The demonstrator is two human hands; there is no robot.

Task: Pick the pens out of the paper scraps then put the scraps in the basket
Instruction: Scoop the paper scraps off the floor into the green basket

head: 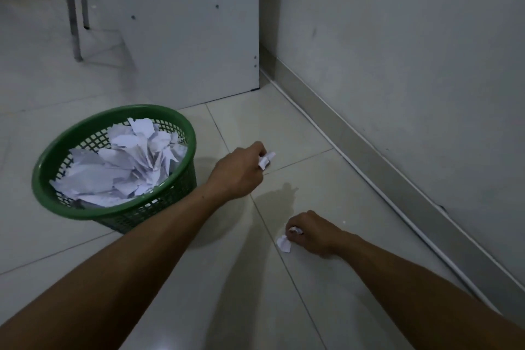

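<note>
Right hand (309, 233) low over the tiled floor (326, 293) pinching a crumpled paper scrap (284, 243), left hand (241, 172) gripping another white scrap (265, 160) pointing up-right, green mesh basket (181, 185) upright beside it, full of torn paper (119, 167)

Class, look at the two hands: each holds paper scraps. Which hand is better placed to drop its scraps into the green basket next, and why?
The left hand. It grips a scrap just beside the green basket. The right hand sits farther from the basket, low at the floor tiles, fingers on another scrap.

Open floor (284, 128) is bounded by basket (113, 216) at left, cabinet panel (181, 37) beyond, wall (397, 65) at right.
</note>
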